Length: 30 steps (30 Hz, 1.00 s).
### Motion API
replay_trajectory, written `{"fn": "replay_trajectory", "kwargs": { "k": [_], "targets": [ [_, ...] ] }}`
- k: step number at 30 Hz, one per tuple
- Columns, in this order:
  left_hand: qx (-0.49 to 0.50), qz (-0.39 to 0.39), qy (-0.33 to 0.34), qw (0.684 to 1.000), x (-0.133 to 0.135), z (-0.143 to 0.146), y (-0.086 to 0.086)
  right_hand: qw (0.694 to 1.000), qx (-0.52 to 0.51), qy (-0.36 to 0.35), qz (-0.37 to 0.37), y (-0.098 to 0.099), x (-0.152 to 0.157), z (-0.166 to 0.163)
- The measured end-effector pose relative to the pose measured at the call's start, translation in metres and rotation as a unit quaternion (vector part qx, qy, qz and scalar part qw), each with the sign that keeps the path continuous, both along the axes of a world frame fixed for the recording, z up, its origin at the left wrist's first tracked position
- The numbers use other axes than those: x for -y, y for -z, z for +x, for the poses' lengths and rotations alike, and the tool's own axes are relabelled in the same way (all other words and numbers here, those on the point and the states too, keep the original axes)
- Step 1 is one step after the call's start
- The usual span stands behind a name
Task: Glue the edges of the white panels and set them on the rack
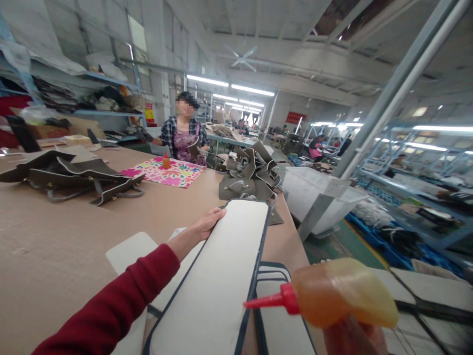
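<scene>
My left hand (210, 223) grips the far left edge of a long white panel (221, 276) with rounded corners and a dark border. The panel is tilted up over the table. In my right hand (354, 335), low at the right, is a glue bottle (332, 293) of amber liquid with a red nozzle. Its tip points left, over or just above the panel's right edge; whether it touches I cannot tell. More dark-edged white panels (281, 315) lie beneath and to the right, and a pale sheet (133, 251) lies to the left.
Olive pieces with grey handles are heaped at the left (84, 177) and the far right (247, 177) of the brown table (55, 246). Another glue bottle (166, 160) stands on a floral cloth (185, 175). A co-worker (185, 133) is across the table. Right of it stand a white bin (310, 192) and a slanted post (369, 128).
</scene>
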<state>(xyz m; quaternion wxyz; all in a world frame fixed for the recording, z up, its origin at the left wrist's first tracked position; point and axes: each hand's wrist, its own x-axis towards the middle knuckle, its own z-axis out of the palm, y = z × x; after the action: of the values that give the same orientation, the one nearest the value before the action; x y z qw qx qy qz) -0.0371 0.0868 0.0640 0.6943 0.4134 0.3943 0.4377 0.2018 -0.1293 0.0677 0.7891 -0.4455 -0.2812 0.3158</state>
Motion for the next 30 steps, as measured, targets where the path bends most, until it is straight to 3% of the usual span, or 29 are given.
{"fn": "replay_trajectory", "kwargs": {
  "k": [4, 7, 14, 30],
  "targets": [
    [-0.009, 0.0, 0.022, 1.0, 0.014, -0.003, -0.006, 0.994, 0.005, 0.035, 0.107, -0.032, -0.027, 0.012],
    [-0.011, -0.004, 0.036, 0.999, 0.022, 0.0, -0.012, 0.99, 0.037, 0.031, 0.13, -0.039, -0.039, 0.023],
    [-0.009, -0.011, 0.042, 0.999, 0.025, 0.003, -0.016, 0.993, 0.041, 0.014, 0.112, -0.03, -0.04, 0.03],
    [-0.003, -0.018, 0.023, 1.0, 0.01, 0.004, -0.007, 0.997, 0.056, 0.004, 0.047, -0.024, -0.015, 0.005]
  ]
}}
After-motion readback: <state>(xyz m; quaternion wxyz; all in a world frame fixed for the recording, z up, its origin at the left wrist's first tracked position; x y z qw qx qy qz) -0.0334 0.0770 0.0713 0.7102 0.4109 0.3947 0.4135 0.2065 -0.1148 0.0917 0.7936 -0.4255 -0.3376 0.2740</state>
